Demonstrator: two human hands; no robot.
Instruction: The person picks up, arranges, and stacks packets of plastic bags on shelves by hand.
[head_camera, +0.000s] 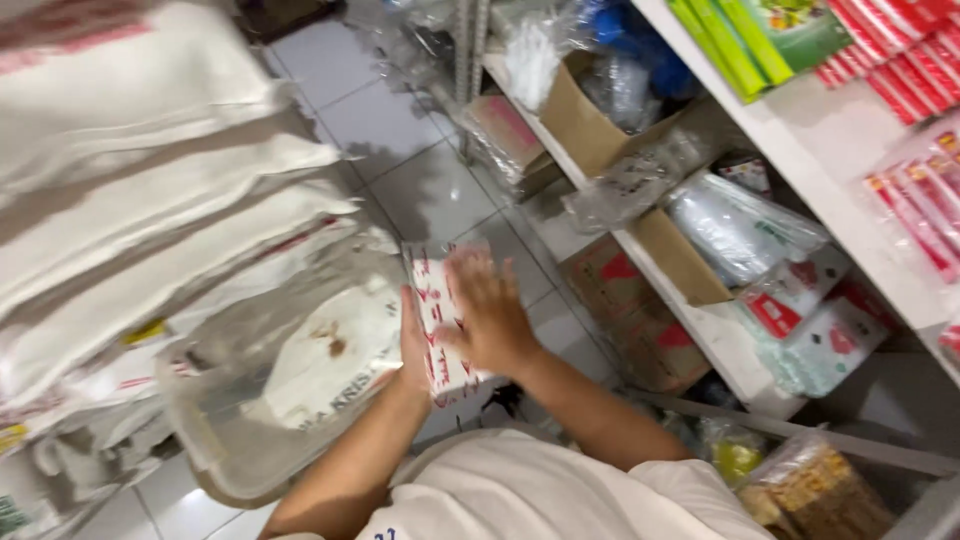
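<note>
A white packet with red print (436, 300) is held upright in front of me between both hands. My left hand (412, 345) grips it from behind along its left edge. My right hand (492, 318) lies flat over its front, fingers spread. Just left of the packet sits a clear plastic tub (232, 425) with a white bag inside.
Stacked white sacks (140, 180) fill the left side. A white shelf unit (800, 140) on the right carries cardboard boxes (590, 125), clear plastic bags (735, 225) and red and green packets (900, 50). Grey floor tiles (400, 130) run between them. Bagged goods (815, 490) lie at the lower right.
</note>
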